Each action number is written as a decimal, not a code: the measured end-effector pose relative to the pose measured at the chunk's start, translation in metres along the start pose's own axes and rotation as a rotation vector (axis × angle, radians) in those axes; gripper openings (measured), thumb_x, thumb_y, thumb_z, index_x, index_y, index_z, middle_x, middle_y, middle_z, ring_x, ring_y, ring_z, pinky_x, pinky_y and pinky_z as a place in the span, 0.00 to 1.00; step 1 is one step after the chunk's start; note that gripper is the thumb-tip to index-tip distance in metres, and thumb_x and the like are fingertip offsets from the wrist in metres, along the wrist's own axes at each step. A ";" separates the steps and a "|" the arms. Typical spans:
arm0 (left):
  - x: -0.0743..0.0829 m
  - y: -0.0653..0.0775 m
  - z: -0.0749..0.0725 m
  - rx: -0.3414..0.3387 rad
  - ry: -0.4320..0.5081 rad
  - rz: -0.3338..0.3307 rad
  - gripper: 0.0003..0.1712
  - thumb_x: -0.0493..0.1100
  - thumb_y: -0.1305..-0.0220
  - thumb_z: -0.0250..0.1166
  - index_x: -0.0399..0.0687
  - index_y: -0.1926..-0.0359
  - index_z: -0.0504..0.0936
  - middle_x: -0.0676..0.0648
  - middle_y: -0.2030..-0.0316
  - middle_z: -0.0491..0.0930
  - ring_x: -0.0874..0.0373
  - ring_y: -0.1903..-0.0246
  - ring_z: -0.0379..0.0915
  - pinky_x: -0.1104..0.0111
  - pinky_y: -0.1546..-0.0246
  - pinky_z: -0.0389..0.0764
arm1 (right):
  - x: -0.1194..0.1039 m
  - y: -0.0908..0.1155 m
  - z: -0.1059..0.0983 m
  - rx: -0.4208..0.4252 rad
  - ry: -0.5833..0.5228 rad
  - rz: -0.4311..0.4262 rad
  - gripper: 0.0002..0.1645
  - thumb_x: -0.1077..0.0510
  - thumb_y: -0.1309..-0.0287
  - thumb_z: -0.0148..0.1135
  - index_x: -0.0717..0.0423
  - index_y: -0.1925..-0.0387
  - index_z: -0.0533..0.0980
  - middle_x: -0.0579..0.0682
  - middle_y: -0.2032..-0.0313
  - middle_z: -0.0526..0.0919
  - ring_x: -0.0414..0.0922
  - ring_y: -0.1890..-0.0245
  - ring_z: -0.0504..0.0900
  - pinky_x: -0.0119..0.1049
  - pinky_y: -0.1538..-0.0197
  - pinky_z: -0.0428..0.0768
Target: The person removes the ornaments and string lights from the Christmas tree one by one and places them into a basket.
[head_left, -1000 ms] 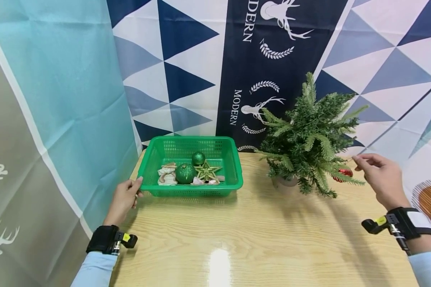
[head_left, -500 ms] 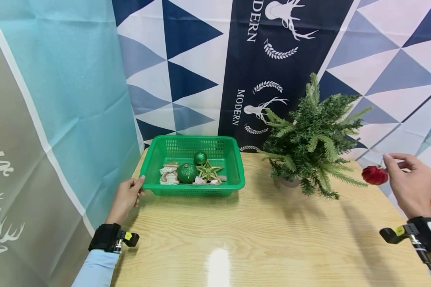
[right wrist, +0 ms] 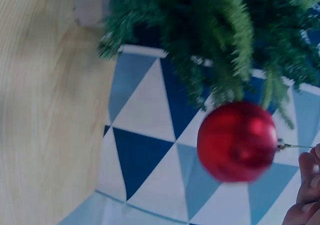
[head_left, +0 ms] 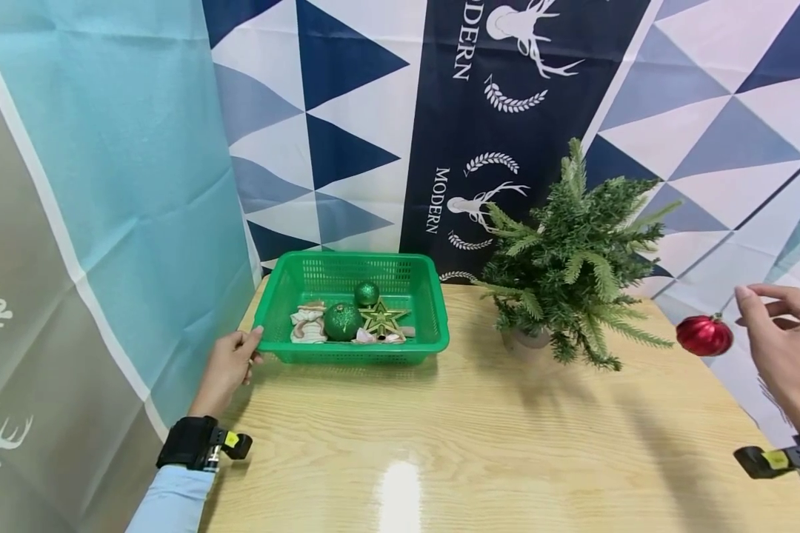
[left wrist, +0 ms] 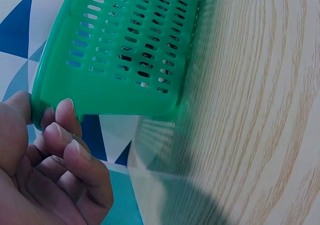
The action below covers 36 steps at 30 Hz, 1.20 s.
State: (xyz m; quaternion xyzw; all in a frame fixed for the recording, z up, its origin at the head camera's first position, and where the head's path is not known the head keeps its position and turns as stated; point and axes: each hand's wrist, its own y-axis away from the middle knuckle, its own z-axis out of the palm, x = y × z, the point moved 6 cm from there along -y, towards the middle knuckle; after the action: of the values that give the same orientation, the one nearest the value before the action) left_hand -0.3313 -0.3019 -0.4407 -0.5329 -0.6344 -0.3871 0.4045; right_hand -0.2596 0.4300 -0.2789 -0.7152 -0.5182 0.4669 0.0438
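My right hand (head_left: 747, 309) pinches the thin hanger of a shiny red bauble (head_left: 704, 335). The bauble hangs in the air to the right of the small green tree (head_left: 570, 252), clear of its branches. The right wrist view shows the red bauble (right wrist: 236, 141) below the tree's branches (right wrist: 220, 40), with my fingertips (right wrist: 307, 185) at its wire. My left hand (head_left: 248, 346) grips the front left corner of the green basket (head_left: 353, 352). In the left wrist view my thumb and fingers (left wrist: 62, 117) curl on the basket's rim (left wrist: 105, 97).
The basket holds a large green glitter ball (head_left: 342, 322), a smaller green ball (head_left: 367, 294), a gold star (head_left: 381, 318) and a beige figure (head_left: 309, 324). The tree stands in a pale pot (head_left: 527, 340) on the wooden table (head_left: 480, 437). Patterned cloth hangs behind and at both sides.
My right hand has drawn the red bauble off the tree's lower right branches and carried it out to the right. My left hand stays on the basket's corner.
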 end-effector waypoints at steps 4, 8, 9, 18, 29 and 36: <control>0.001 0.000 0.000 -0.002 -0.004 0.004 0.29 0.63 0.21 0.52 0.38 0.62 0.71 0.40 0.68 0.78 0.56 0.81 0.66 0.61 0.78 0.74 | -0.009 0.005 -0.007 0.034 -0.078 -0.015 0.10 0.51 0.25 0.58 0.25 0.54 0.75 0.26 0.74 0.71 0.27 0.80 0.65 0.24 0.73 0.59; -0.003 0.001 0.000 -0.002 -0.002 -0.001 0.29 0.62 0.21 0.52 0.40 0.64 0.71 0.41 0.68 0.78 0.55 0.81 0.66 0.62 0.78 0.74 | -0.017 0.010 -0.013 0.063 -0.088 -0.023 0.10 0.51 0.24 0.57 0.28 0.50 0.76 0.25 0.72 0.71 0.26 0.76 0.66 0.24 0.68 0.60; -0.004 0.001 0.000 -0.001 -0.003 -0.004 0.29 0.62 0.21 0.52 0.40 0.63 0.71 0.41 0.68 0.78 0.56 0.81 0.66 0.62 0.78 0.74 | -0.019 0.012 -0.014 0.067 -0.091 -0.023 0.10 0.52 0.24 0.57 0.28 0.49 0.76 0.24 0.71 0.71 0.26 0.75 0.66 0.24 0.68 0.60; -0.002 0.000 0.000 -0.002 -0.009 0.014 0.30 0.65 0.22 0.51 0.39 0.62 0.71 0.38 0.66 0.78 0.54 0.80 0.66 0.60 0.77 0.74 | -0.043 0.020 -0.025 0.105 -0.168 -0.091 0.12 0.55 0.24 0.57 0.27 0.56 0.74 0.25 0.74 0.72 0.31 0.83 0.60 0.25 0.76 0.56; -0.001 0.000 0.001 0.003 -0.007 0.016 0.30 0.64 0.21 0.51 0.38 0.62 0.71 0.36 0.66 0.78 0.56 0.81 0.65 0.59 0.77 0.75 | -0.067 0.037 -0.023 0.038 -0.302 -0.084 0.18 0.64 0.27 0.59 0.32 0.60 0.75 0.29 0.77 0.76 0.32 0.91 0.57 0.30 0.86 0.52; -0.002 -0.001 0.001 0.012 -0.007 0.008 0.29 0.63 0.21 0.51 0.39 0.63 0.71 0.36 0.67 0.79 0.56 0.81 0.65 0.58 0.77 0.75 | -0.075 0.046 -0.018 -0.011 -0.312 -0.101 0.18 0.66 0.28 0.59 0.35 0.61 0.77 0.32 0.77 0.77 0.34 0.91 0.58 0.30 0.84 0.54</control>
State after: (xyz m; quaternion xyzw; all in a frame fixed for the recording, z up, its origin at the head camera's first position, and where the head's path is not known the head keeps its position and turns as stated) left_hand -0.3323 -0.3016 -0.4431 -0.5345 -0.6360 -0.3798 0.4068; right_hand -0.2170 0.3576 -0.2473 -0.6072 -0.5567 0.5666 -0.0177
